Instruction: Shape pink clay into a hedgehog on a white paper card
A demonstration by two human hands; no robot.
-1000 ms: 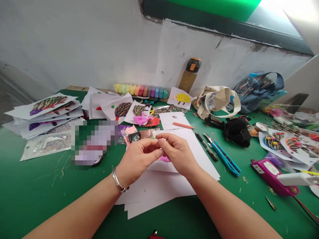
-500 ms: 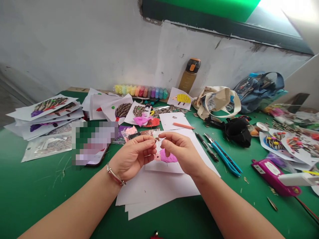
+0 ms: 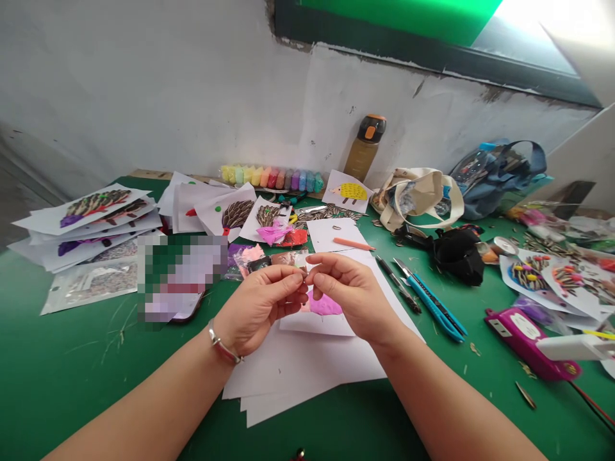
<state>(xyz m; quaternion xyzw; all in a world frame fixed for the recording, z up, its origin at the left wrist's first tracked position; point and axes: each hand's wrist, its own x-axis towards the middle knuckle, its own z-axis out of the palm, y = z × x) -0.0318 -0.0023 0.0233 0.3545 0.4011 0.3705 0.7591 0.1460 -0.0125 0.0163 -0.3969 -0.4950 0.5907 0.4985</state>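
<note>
Above the white sheets, my left hand (image 3: 262, 301) is closed in a pinch, thumb against forefinger. At its fingertips shows a tiny dark brown bit (image 3: 304, 274), too small to name. My right hand (image 3: 348, 291) meets it from the other side, thumb and forefinger curled in around the same spot; whether they grip the bit is hidden. Beneath the hands lies a white card with a pink-purple clay hedgehog shape (image 3: 324, 304), partly covered by my fingers. That card rests on a stack of larger white paper (image 3: 307, 368).
Beyond the hands lie clay packets (image 3: 288, 258), a salmon coloured pencil (image 3: 354, 244) and sunflower seeds (image 3: 331, 212). A black pen (image 3: 398, 283) and blue utility knife (image 3: 435, 304) sit to the right, near a magenta glue gun (image 3: 531, 346). A phone (image 3: 185, 307) and finished cards (image 3: 96, 211) are left.
My fingertips have come together, closing the small gap between the hands. My left hand has shifted slightly right and now hides more of the hedgehog's face.
</note>
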